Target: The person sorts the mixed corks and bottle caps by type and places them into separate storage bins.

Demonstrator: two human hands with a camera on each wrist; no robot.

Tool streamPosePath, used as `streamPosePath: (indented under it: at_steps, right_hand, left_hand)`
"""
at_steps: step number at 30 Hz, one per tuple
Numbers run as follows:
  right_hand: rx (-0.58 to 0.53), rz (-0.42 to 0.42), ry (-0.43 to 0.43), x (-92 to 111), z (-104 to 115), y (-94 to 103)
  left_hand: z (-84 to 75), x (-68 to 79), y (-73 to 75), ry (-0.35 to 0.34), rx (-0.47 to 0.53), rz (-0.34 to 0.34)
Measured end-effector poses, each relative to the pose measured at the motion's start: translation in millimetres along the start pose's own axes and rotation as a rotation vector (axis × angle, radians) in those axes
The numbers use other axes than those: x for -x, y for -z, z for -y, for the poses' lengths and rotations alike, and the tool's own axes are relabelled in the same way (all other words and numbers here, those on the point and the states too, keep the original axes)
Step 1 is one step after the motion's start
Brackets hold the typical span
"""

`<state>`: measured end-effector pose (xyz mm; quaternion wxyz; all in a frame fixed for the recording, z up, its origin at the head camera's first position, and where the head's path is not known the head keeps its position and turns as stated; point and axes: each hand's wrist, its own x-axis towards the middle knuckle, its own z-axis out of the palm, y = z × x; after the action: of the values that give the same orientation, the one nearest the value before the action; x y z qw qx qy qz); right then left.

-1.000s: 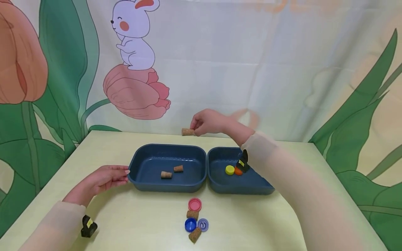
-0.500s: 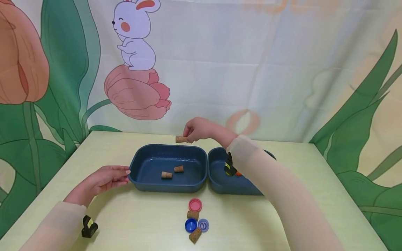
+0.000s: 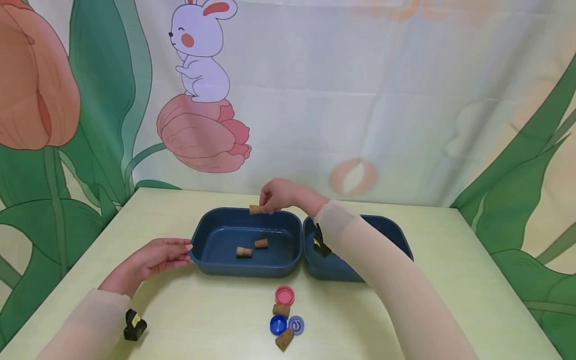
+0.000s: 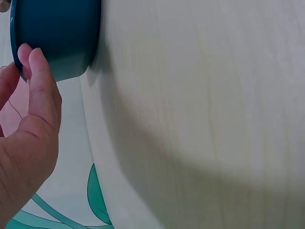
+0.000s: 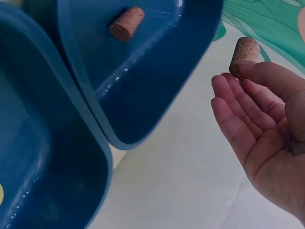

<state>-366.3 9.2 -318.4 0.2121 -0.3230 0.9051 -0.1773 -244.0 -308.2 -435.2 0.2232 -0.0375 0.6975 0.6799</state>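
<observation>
My right hand (image 3: 281,195) pinches a cork stopper (image 3: 256,210) between thumb and fingertips, over the far rim of the left blue bin (image 3: 252,270). In the right wrist view the cork (image 5: 244,55) stands out beyond the fingertips, with the other fingers loosely bent beneath. Two corks lie inside that bin, one light brown (image 3: 244,252) and one darker (image 3: 261,243). At the bin's left end, my left hand (image 3: 159,257) holds the rim between thumb and fingers; the left wrist view shows fingertips (image 4: 38,57) against the outer wall.
A second blue bin (image 3: 330,270) stands against the first on the right, partly hidden by my right sleeve. In front lie a pink cap (image 3: 284,295), a blue cap (image 3: 278,325), a purple cap (image 3: 296,325) and two corks (image 3: 281,310). A printed cloth (image 3: 288,100) hangs behind the table.
My right hand has come down and slightly left with the cork, from above the table's back edge to the left bin's far rim. My left hand stays at the bin.
</observation>
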Motion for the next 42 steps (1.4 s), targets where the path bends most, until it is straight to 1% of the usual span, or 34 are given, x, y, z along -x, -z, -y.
streamPosePath:
  at_steps: [10, 20, 29, 42]
  right_hand:
    - [0.018, 0.01, -0.032, -15.5, -3.0, -18.9]
    - [0.033, 0.024, -0.029, -28.6, 0.0, -35.3]
    - [0.069, 0.004, -0.057, -39.2, 1.7, -48.3]
    - [0.113, 0.024, -0.084, -46.4, 3.2, -63.9]
  left_hand:
    - [-1.8, 0.2, -3.0, 0.006, 0.012, -0.005]
    - [-1.8, 1.9, -4.6, 0.009, 0.017, -0.014]
    - [-3.0, 1.9, -4.9, 0.002, 0.018, -0.012]
    - [-2.7, 2.3, -4.4, 0.001, -0.002, -0.018]
